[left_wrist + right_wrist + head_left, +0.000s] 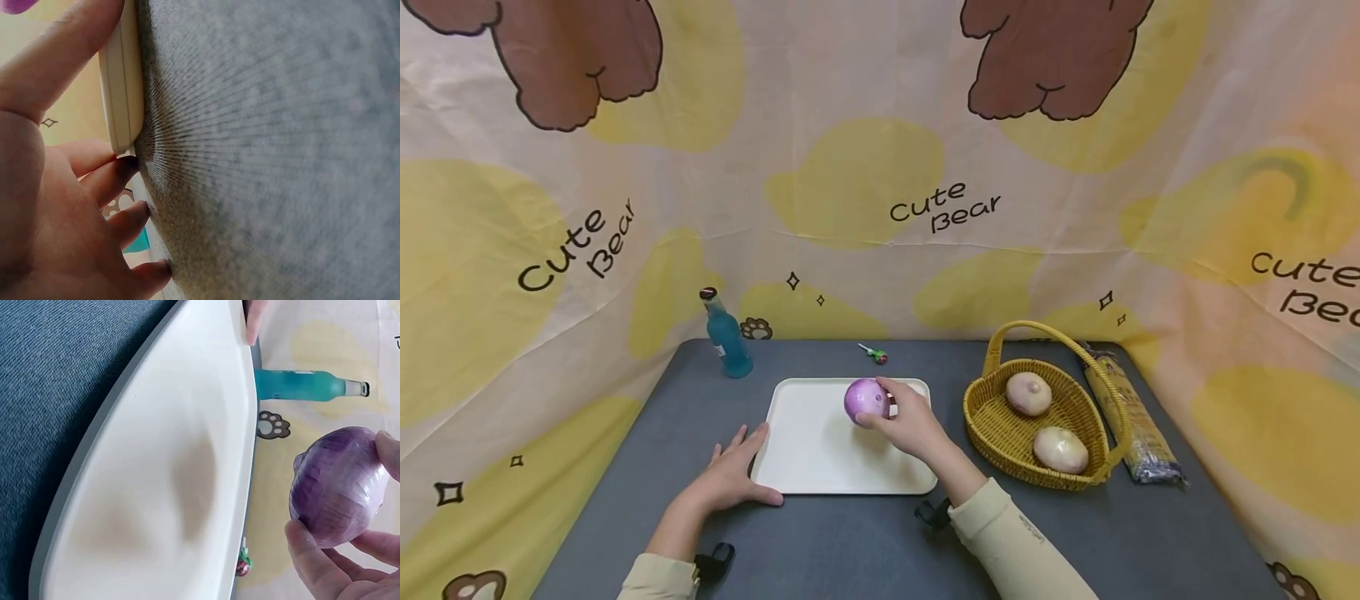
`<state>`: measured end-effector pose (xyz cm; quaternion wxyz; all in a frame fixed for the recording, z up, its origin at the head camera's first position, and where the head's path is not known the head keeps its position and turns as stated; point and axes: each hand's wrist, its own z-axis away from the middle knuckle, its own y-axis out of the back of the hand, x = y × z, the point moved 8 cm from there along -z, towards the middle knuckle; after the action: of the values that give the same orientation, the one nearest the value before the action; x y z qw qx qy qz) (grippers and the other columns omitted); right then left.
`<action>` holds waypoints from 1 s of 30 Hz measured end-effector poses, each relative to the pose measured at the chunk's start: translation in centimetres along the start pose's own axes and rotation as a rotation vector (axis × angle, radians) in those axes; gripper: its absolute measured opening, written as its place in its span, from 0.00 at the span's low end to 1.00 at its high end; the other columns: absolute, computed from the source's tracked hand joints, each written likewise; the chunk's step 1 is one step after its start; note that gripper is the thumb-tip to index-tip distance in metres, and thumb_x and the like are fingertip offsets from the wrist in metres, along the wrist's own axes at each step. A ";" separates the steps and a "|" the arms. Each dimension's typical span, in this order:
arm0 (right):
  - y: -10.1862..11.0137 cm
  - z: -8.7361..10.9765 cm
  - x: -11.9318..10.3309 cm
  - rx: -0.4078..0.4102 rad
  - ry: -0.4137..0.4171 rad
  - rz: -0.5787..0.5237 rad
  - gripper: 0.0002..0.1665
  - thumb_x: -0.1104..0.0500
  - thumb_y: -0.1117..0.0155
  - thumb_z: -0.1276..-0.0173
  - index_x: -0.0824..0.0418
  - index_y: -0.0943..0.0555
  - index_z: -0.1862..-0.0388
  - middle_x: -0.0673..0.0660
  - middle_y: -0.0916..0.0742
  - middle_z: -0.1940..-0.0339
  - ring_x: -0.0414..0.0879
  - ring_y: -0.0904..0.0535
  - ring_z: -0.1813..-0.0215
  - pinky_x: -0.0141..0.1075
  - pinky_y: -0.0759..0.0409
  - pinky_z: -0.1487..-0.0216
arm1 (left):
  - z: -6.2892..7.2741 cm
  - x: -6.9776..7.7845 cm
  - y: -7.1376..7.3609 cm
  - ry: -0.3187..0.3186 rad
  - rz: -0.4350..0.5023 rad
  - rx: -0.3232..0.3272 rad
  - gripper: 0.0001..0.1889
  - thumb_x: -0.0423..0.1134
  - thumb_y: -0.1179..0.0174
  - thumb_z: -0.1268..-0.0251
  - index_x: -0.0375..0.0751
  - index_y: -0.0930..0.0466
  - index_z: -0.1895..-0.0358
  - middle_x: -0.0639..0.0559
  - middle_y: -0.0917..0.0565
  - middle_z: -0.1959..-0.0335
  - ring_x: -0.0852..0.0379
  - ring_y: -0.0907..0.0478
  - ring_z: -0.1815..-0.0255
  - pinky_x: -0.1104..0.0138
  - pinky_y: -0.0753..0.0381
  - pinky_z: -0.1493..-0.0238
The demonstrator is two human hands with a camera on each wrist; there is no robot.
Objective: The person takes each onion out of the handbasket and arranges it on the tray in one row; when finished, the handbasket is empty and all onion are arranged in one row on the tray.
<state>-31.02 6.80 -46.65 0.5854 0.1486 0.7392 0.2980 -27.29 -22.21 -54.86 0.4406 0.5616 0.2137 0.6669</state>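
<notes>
My right hand (912,421) pinches a purple onion (862,400) between thumb and fingers. In the right wrist view the onion (337,487) hangs in the air, its shadow falling on the white tray (144,462). At the tray's left side is my left hand (730,473), its thumb along the front left corner and the other fingers spread by the left edge. The left wrist view has the thumb (56,62) against the tray's rim (122,87), with fingertips down on the grey tabletop.
A yellow wicker basket (1000,442) at the right holds two pale, purplish round vegetables (1028,393). Beside it lies a clear packet of yellowish contents (1131,417). A blue bottle (727,342) stands back left, and a lollipop (874,354) lies behind the tray.
</notes>
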 end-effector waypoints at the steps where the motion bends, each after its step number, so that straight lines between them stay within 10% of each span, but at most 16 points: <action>1: -0.2 -0.1 -0.1 -0.007 0.002 0.000 0.44 0.42 0.27 0.37 0.62 0.28 0.28 0.61 0.17 0.36 0.54 0.18 0.41 0.47 0.16 0.46 | 0.0 0.0 0.0 0.000 0.002 0.001 0.72 0.63 0.19 0.66 0.37 0.54 0.18 0.31 0.50 0.19 0.29 0.63 0.18 0.29 0.71 0.27; 30: -6.8 -2.9 -1.3 -0.088 -0.049 -0.038 0.44 0.40 0.27 0.38 0.62 0.26 0.29 0.60 0.15 0.40 0.51 0.18 0.42 0.44 0.18 0.44 | -0.2 0.0 0.1 -0.042 -0.009 0.014 0.71 0.64 0.20 0.64 0.36 0.53 0.19 0.32 0.49 0.19 0.30 0.63 0.18 0.29 0.71 0.27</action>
<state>-32.54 -0.02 -49.40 0.6149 0.1161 0.7134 0.3153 -27.46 -22.19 -54.85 0.4438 0.5775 0.2115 0.6517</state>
